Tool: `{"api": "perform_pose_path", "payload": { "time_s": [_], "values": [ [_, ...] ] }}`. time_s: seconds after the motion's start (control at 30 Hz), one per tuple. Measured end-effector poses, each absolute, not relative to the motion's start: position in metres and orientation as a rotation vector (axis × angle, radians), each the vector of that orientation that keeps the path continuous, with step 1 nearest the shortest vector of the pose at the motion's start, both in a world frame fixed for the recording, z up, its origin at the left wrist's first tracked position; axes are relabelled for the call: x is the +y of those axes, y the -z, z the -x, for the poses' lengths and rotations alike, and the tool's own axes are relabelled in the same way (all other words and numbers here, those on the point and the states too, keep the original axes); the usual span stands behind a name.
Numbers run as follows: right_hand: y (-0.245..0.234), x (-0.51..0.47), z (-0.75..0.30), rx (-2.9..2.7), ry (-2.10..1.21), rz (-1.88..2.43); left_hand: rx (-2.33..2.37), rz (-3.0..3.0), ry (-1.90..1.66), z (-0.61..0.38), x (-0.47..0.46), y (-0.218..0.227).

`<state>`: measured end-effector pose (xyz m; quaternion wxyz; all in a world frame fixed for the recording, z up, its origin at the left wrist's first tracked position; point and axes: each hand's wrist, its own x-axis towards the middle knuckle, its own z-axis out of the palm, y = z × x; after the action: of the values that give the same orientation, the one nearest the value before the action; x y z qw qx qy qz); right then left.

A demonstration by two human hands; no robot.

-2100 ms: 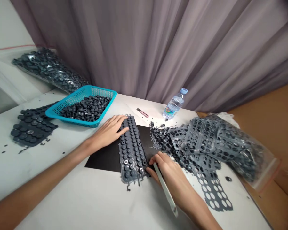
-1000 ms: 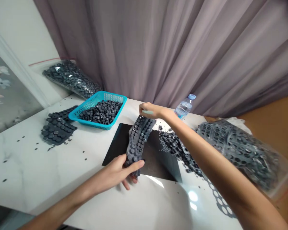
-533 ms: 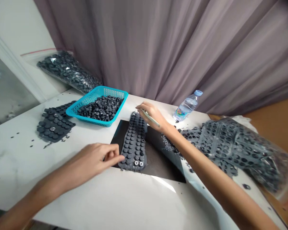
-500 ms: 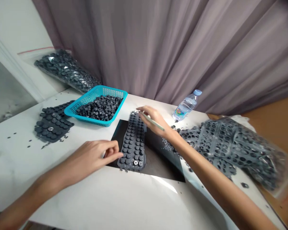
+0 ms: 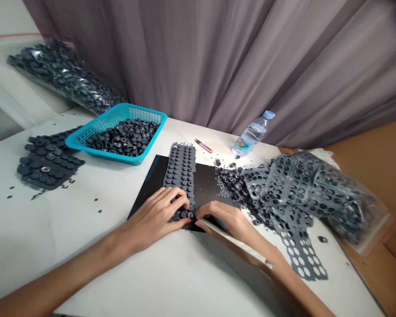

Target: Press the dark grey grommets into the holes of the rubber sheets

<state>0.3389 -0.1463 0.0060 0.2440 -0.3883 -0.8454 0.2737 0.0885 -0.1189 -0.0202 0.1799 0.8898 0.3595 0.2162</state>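
Note:
A dark grey rubber sheet (image 5: 181, 165) with rows of round knobs lies lengthwise on a black mat (image 5: 149, 180). At its near end, my left hand (image 5: 161, 209) is closed on the sheet's edge, with the thumb low and the fingers curled over the knobs. My right hand (image 5: 222, 218) is closed around a long, thin, pale stick (image 5: 236, 243). The stick's tip is at the sheet's near right corner, close to my left thumb. Part of the sheet's near end is hidden beneath my left fingers.
Loose dark pieces fill a blue basket (image 5: 105, 156); a full bag (image 5: 66, 75) lies behind. Another knobbed sheet (image 5: 51, 165) is at left. Pink snips (image 5: 203, 146) and a water bottle (image 5: 251, 135) sit behind the mat. At right are punched sheets (image 5: 305, 255) and a plastic bag (image 5: 320, 189).
My right hand has come from the sheet's far end to its near right corner with the stick. My left hand has moved onto the near end and closed there. The view has shifted.

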Motion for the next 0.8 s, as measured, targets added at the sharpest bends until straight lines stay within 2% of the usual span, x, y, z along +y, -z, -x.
{"api": "perform_pose_path", "payload": {
  "time_s": [0.63, 0.8],
  "values": [
    [-0.0056, -0.1459, -0.3414, -2.413, -0.697, 1.062, 1.087, -2.477, -0.723, -0.0989, -0.1265, 0.0274],
    [-0.0032, -0.1458, -0.3405, -2.44, -0.593, 1.077, 1.092, -2.481, -0.724, -0.0992, -0.1254, 0.0285]
  ]
}}
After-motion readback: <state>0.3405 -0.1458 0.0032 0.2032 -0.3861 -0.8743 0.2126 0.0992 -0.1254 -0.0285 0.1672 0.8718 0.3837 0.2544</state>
